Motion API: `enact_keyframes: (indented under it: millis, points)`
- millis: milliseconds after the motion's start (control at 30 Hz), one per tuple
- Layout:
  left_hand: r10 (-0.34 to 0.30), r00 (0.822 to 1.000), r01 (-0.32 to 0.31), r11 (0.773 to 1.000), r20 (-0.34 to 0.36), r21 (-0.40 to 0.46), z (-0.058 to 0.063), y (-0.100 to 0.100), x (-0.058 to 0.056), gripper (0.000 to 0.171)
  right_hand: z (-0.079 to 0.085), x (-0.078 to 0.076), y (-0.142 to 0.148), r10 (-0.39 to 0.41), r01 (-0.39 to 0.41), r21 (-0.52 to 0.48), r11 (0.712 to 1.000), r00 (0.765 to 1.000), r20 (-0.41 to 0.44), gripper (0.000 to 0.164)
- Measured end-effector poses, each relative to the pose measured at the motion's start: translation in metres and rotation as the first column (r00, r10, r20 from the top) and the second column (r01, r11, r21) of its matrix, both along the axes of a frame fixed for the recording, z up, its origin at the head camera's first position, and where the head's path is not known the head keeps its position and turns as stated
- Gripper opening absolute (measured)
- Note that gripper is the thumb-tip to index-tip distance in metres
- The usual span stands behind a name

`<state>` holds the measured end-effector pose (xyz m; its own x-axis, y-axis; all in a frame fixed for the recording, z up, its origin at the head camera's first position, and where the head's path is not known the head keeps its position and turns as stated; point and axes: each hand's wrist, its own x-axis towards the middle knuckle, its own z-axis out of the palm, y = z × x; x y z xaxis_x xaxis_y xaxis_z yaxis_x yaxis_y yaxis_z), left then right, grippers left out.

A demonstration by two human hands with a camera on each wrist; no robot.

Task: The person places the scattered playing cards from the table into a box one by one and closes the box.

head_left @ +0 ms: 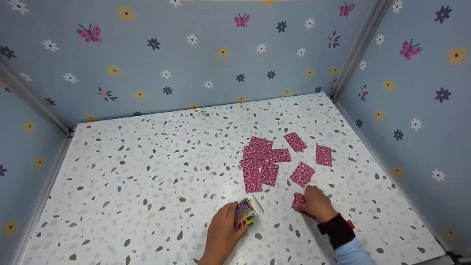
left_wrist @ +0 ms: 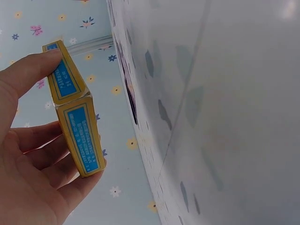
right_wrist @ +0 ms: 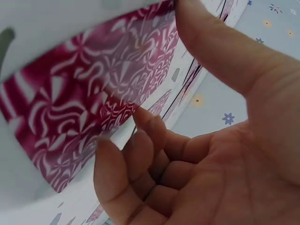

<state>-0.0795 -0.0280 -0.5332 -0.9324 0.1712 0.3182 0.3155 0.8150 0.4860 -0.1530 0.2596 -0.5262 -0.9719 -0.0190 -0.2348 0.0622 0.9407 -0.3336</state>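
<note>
at the far left stands a pale blue wall panel (head_left: 20,195) printed with yellow and dark flowers, ending at a grey metal strip (head_left: 35,95) in the corner. the wide back wall (head_left: 184,22) carries the same print, with pink butterflies and white flowers, and meets the rear edge of the tabletop (head_left: 147,191). that surface is white, speckled with grey and dark terrazzo-like chips, and catches a bright patch of light in the left wrist view.

near the front, the left hand (head_left: 222,224) is closed round a small, colourful box (head_left: 244,212), thumb on one side and fingers on the other, opened only to the box's width. its wrist view shows yellow sides with blue printed labels. just beyond lie several overlapping pink patterned cards (head_left: 254,165).

to their right, three loose cards (head_left: 302,174) lie apart from one another on the speckled top. in front of these, the right hand (head_left: 318,202) holds a pink card (head_left: 298,200) by its edges between thumb and fingertips; a black wristband (head_left: 336,230) and light blue sleeve (head_left: 355,254) follow. at the far right, another flowered wall (head_left: 415,147) runs along the table's side.
</note>
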Motion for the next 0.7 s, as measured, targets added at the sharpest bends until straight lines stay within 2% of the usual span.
enact_keyframes:
  millis: [167, 333, 467, 567, 700]
  points:
    - [0.004, 1.0, -0.004, 1.0, 0.008, 0.003, 0.0001, 0.0001, 0.0008, 0.067, 0.0, -0.0002, 0.0015, 0.002, -0.002, 0.01, 1.0, 1.0, -0.022, 0.065]
    - [0.007, 1.0, -0.007, 1.0, -0.001, 0.007, -0.0007, -0.0001, 0.0009, 0.067, 0.0006, -0.0001, 0.0019, 0.033, -0.031, 0.032, 0.999, 0.997, -0.069, 0.064]
    - [0.007, 1.0, -0.007, 1.0, -0.014, 0.008, -0.0015, -0.0003, 0.0004, 0.067, 0.0032, 0.002, 0.002, 0.057, -0.059, -0.026, 0.998, 0.997, -0.05, 0.077]
    - [0.011, 1.0, -0.011, 1.0, -0.011, 0.006, -0.0016, -0.0003, 0.0004, 0.067, 0.0052, 0.0031, 0.0, 0.076, -0.079, -0.071, 0.994, 0.996, -0.045, 0.069]
    - [0.017, 1.0, -0.017, 1.0, -0.015, -0.002, -0.001, -0.0003, 0.0009, 0.065, 0.0076, 0.0029, -0.0056, 0.118, -0.125, -0.088, 0.988, 0.989, -0.085, 0.033]
